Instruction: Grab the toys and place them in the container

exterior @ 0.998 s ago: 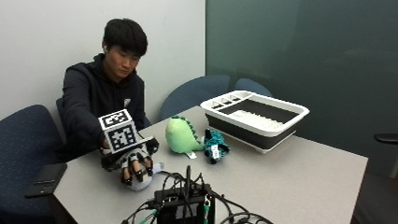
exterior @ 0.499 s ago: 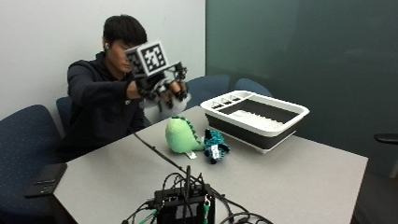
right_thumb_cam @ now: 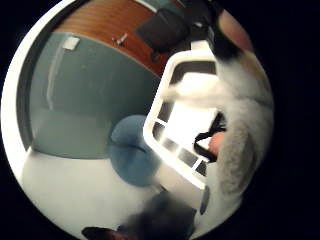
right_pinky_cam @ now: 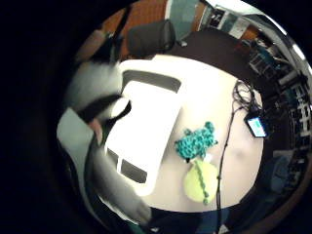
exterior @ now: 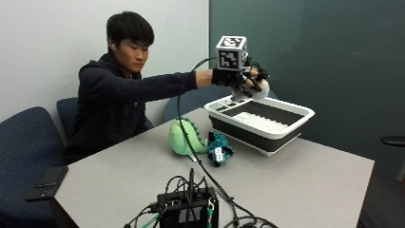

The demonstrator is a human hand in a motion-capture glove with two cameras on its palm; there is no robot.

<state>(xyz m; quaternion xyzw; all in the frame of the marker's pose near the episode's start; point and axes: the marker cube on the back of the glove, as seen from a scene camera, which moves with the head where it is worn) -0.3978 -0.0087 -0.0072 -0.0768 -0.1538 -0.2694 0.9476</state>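
- Carrying a grey and white soft toy [exterior: 258, 90] over the container [exterior: 261, 120], the person's gloved right hand [exterior: 244, 80] is in the middle of a drop-off; I judge this the first toy to go in, since the container's white ribbed floor looks bare of toys from where I stand.
- Fingers of that hand are curled round the toy, which hangs just under the palm; both palm views show grey and white plush right up against the hand, with the container's white rim [right_thumb_cam: 165, 107] below it.
- Position: the hand hangs above the container's far end, the one nearer the person, by the small divided compartments, and is not touching the rim.
- Next move, as I read it: bring the hand a little further over the open middle, lower it, and let the fingers go so the toy falls inside rather than catching on the rim or the dividers.
- Two toys are left on the table [exterior: 316, 175]: a green plush dinosaur [exterior: 183, 137] and a teal knitted toy [exterior: 218, 147], touching or nearly so, just beside the container's long side nearest the person.
- The other hand is not visible to me.
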